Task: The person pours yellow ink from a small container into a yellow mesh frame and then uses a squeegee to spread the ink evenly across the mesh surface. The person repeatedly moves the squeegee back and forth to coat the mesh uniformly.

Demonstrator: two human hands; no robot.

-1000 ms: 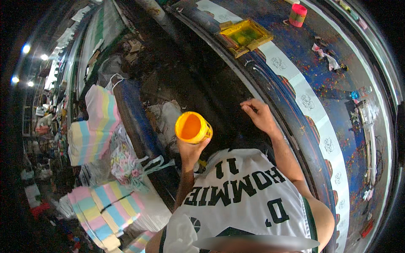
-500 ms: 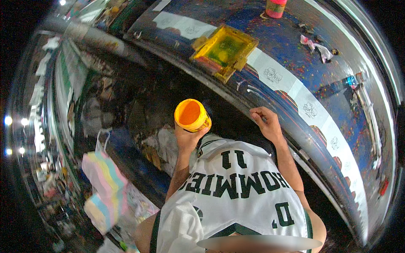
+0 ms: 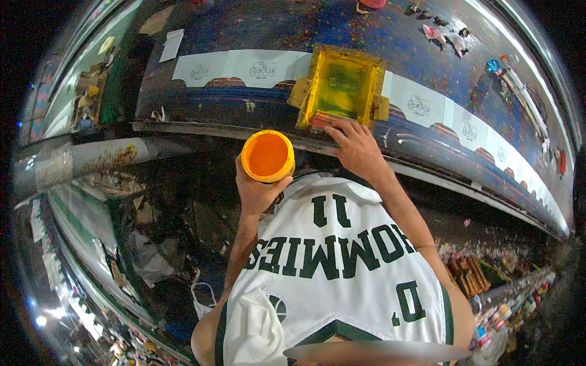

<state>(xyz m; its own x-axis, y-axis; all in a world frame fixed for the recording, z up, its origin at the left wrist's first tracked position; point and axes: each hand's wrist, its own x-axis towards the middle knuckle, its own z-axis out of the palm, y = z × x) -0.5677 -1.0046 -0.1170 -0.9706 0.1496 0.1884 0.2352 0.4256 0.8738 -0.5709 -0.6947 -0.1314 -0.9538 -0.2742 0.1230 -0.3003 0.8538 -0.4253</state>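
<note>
My left hand (image 3: 259, 192) is wrapped round a yellow tub (image 3: 288, 165) that holds orange ink or paint (image 3: 268, 154); its open mouth faces up, in front of my shirt. A yellow-stained screen-printing frame (image 3: 378, 73) lies on the table edge, its mesh (image 3: 343, 85) smeared yellow and green. My right hand (image 3: 360, 149) reaches to the near end of this frame, fingers bent and somewhat apart. Its fingertips are at a reddish bar (image 3: 322, 119) there, perhaps a squeegee; whether they grip it is hidden.
White printed sheets (image 3: 421, 100) lie in a row along the paint-spotted table (image 3: 244, 33). A pink container (image 3: 371, 5), pink-and-white rags (image 3: 445, 39) and a bottle with a blue part (image 3: 494, 66) stand or lie farther back. A thick pipe (image 3: 91, 155) runs at left.
My right hand has moved from beside the table edge to the near end of the frame. My view has turned; the tub is still in my left hand.
</note>
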